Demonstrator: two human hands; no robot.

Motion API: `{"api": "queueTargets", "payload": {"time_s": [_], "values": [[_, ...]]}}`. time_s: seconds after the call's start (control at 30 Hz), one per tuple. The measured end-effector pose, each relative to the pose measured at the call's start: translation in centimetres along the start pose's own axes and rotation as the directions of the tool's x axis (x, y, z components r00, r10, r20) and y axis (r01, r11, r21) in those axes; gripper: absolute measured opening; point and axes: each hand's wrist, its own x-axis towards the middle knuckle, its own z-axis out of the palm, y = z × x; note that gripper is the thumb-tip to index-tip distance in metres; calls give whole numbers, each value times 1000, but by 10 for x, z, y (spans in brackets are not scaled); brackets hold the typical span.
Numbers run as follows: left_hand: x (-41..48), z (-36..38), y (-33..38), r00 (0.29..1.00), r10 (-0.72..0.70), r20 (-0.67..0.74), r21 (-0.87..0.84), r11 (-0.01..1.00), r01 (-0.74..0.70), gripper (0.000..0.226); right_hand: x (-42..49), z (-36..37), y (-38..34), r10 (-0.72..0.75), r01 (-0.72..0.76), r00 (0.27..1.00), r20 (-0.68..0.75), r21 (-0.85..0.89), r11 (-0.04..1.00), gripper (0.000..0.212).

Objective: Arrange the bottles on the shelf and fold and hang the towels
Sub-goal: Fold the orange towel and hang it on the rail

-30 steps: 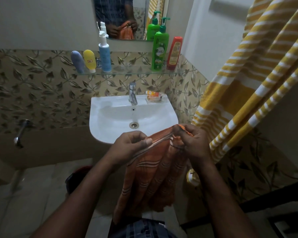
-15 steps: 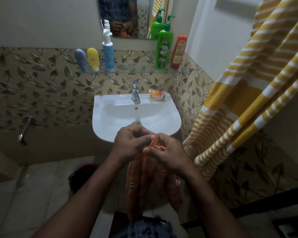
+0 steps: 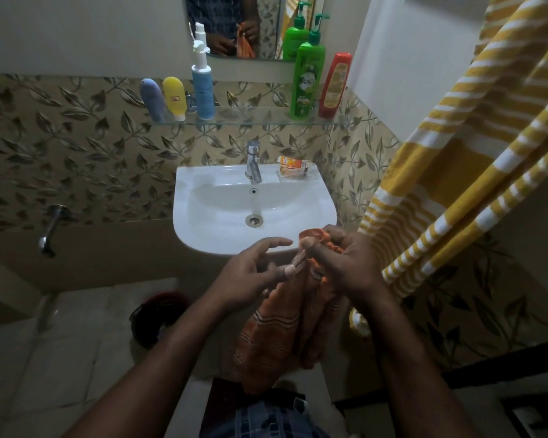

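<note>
An orange striped towel point(image 3: 276, 330) hangs in front of the white sink point(image 3: 203, 229). My right hand point(image 3: 342, 263) grips its bunched top. My left hand point(image 3: 250, 273) pinches an edge of the towel just below, with the index finger stretched out. On the glass shelf point(image 3: 250, 116) stand a grey-blue tube point(image 3: 152, 99), a yellow tube point(image 3: 174, 98), a blue pump bottle point(image 3: 202, 86), a green pump bottle point(image 3: 307, 80) and a red bottle point(image 3: 335, 85). A yellow and white striped towel point(image 3: 475, 147) hangs at the right.
A tap point(image 3: 253, 161) and a small orange packet point(image 3: 293, 164) sit at the back of the sink. A mirror point(image 3: 250, 25) hangs above the shelf. A wall spout point(image 3: 49, 229) juts out at the left. A dark red bucket point(image 3: 159, 320) stands on the tiled floor.
My hands came together at the towel's top, then parted slightly. The towel's top now lies bunched in my right hand while my left hand has slid down to an edge.
</note>
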Motion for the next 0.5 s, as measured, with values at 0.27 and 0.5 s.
{"api": "queueTargets", "payload": {"time_s": [0.27, 0.5], "values": [[2, 1, 9, 988, 10, 157, -187, 982, 20, 30, -13, -3, 1, -43, 67, 988, 151, -159, 985, 35], [7, 3, 15, 981, 74, 181, -166, 985, -44, 11, -15, -16, -2, -51, 94, 983, 178, -241, 966, 49]]}}
